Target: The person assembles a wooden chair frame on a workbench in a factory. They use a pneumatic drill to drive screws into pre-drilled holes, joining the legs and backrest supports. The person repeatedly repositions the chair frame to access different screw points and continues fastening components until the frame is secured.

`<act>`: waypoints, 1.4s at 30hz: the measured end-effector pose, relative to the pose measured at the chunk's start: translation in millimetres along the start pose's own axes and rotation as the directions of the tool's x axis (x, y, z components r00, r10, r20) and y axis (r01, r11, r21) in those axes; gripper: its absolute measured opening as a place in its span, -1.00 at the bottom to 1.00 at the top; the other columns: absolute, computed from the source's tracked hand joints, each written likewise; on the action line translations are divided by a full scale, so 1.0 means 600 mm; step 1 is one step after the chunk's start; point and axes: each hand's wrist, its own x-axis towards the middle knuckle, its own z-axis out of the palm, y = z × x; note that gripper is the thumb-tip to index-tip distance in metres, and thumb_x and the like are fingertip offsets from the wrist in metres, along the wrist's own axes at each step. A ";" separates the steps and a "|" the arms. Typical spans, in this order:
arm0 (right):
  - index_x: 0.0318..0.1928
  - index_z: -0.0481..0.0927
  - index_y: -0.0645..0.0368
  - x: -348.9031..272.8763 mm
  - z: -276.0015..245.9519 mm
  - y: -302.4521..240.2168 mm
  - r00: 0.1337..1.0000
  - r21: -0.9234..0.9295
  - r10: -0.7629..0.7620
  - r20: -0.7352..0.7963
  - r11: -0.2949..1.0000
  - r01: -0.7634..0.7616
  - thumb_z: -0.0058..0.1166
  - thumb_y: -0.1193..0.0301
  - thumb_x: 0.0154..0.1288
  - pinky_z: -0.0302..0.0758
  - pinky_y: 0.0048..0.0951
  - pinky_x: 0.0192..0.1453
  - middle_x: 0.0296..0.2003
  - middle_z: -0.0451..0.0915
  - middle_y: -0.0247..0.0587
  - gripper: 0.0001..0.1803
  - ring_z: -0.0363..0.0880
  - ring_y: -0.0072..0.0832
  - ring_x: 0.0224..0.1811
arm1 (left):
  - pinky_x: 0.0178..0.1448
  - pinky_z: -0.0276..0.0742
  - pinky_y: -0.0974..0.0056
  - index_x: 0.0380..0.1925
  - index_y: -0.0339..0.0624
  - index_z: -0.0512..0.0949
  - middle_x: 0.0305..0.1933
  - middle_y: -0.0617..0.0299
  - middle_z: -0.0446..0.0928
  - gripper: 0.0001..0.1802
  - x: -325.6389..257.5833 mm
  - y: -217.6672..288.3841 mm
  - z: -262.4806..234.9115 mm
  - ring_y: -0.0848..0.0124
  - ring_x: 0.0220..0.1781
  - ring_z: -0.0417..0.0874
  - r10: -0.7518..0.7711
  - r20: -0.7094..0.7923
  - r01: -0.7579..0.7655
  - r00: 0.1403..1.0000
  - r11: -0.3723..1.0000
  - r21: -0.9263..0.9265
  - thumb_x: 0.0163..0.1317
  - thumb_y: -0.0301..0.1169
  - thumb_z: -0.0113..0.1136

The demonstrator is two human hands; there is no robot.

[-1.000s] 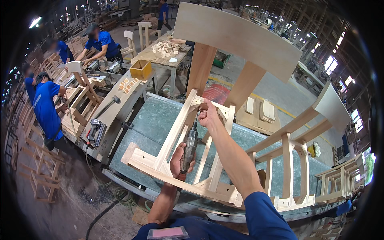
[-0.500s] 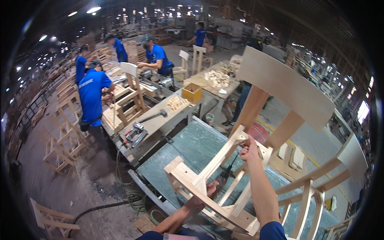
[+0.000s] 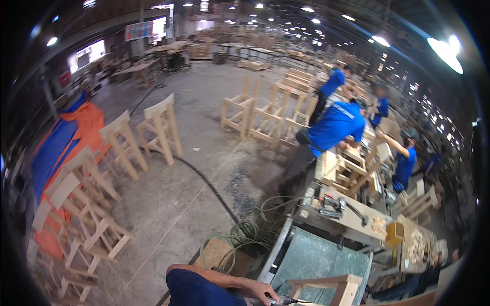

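Now the view has swung hard to the left, away from the chair frame [image 3: 326, 288] that filled the picture a second ago; only one pale corner of it shows at the bottom edge, lying on the green-topped bench [image 3: 316, 255]. That suggests the head turned while the work on the frame paused or carried on unseen. The drill [image 3: 283, 301] sits low in frame, beside that corner, and one hand [image 3: 260, 291] is closed around its grip; which hand it is I cannot tell, since the blue sleeve [image 3: 196, 288] comes in sideways, forearm bent and level. The other hand is out of view. Beyond, coiled hose [image 3: 245, 234] lies on the floor, and workers in blue [image 3: 334, 127] bend over other benches.
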 end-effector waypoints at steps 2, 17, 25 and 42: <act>0.15 0.52 0.20 -0.025 0.050 -0.001 0.977 -0.051 -0.086 -0.195 0.996 0.078 -0.04 0.35 0.49 0.63 -0.40 -0.17 -0.13 0.61 -0.16 -0.68 0.59 -0.39 -0.15 | 0.26 0.32 0.31 0.13 -0.18 0.55 0.07 0.22 0.60 -0.46 -0.041 0.002 -0.012 0.43 0.10 0.50 -0.028 -0.040 0.029 0.999 1.000 0.008 0.19 -0.15 0.33; 0.23 0.47 0.23 -0.042 0.452 0.340 0.942 0.761 0.327 0.081 0.590 -0.270 0.03 0.52 0.44 0.70 -0.40 -0.16 0.09 0.56 0.14 -0.63 0.62 -0.13 0.05 | -0.06 0.45 0.31 0.06 -0.17 0.62 -0.19 0.21 0.64 -0.58 -0.179 -0.018 0.037 0.46 -0.16 0.58 0.224 -0.329 -0.203 0.917 0.974 0.099 0.22 -0.27 0.35; 0.09 0.56 0.34 -0.129 0.438 0.413 0.906 0.736 0.313 0.285 0.534 -0.416 0.09 0.44 0.44 0.74 -0.47 -0.10 -0.11 0.68 0.01 -0.70 0.70 -0.35 -0.14 | -0.07 0.47 0.35 0.12 -0.19 0.55 -0.18 0.22 0.61 -0.58 -0.220 0.000 0.141 0.48 -0.18 0.59 0.152 -0.430 -0.192 0.890 0.980 -0.052 0.28 -0.31 0.21; -0.22 0.53 0.19 -0.238 0.348 0.471 0.963 0.641 0.222 -0.150 0.764 -0.076 0.03 0.19 0.52 0.52 -0.61 -0.45 -0.53 0.50 -0.38 -0.70 0.42 -0.59 -0.56 | -0.57 0.30 0.49 0.10 -0.14 0.53 -0.47 0.41 0.43 -0.61 -0.269 0.087 0.257 0.66 -0.59 0.40 0.251 -0.205 -0.306 0.946 0.900 -0.310 0.29 -0.35 0.28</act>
